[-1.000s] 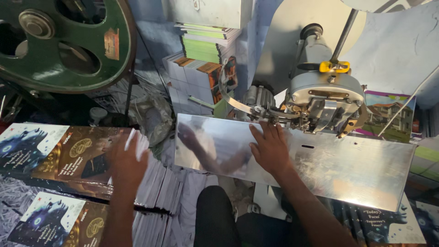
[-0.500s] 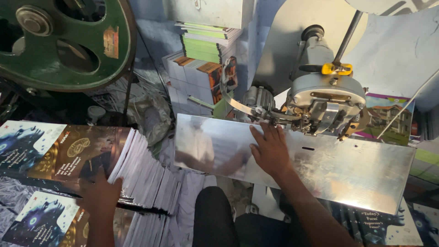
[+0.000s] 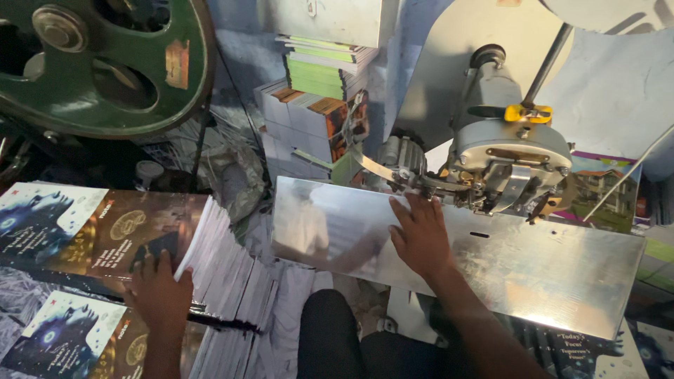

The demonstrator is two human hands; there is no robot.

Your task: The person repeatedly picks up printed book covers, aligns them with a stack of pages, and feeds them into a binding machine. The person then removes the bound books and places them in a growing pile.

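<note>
The left hand lies open, fingers spread flat on the top cover of a fanned stack of booklets at lower left. The right hand rests open, palm down on the shiny metal plate, fingertips just beside the stitching machine head

A big green cast-iron flywheel looms at upper left. Stacks of green and orange-spined booklets stand behind, beside crumpled clear plastic wrapping.
</note>
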